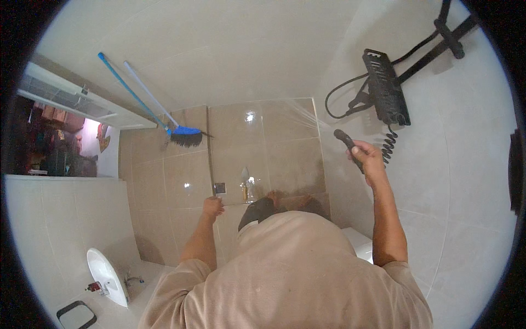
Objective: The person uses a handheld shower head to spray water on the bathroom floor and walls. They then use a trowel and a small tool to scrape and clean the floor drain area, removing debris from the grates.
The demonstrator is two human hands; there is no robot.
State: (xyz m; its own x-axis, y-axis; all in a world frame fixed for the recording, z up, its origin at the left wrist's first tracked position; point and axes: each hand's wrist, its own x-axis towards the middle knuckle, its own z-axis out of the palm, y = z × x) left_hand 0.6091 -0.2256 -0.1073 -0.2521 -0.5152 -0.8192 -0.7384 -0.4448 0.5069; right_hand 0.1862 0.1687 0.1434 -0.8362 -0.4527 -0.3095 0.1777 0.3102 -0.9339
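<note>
My right hand (pixel 366 159) is wrapped round a black hand sprayer (pixel 344 138), held up near the right wall. Thin jets of water leave its head toward the far wall. A coiled black hose (pixel 389 147) hangs close behind that hand, below the black shower unit (pixel 386 88). Low on the left, my left hand (pixel 212 207) hangs over the tiled floor with its fingers curled and no object visible in them. Nearest to it is a small square floor drain (pixel 220 188). A pointed trowel (pixel 245 185) with a wooden handle lies beside the drain, in front of my feet.
A blue broom (pixel 185 136) with dark bristles and two long poles lean at the far wall. The wet brown floor (pixel 285 137) has a stepped edge. An open door (pixel 93 101) is at left, a white washbasin (pixel 107 277) at lower left, a white fixture (pixel 359 244) by my right side.
</note>
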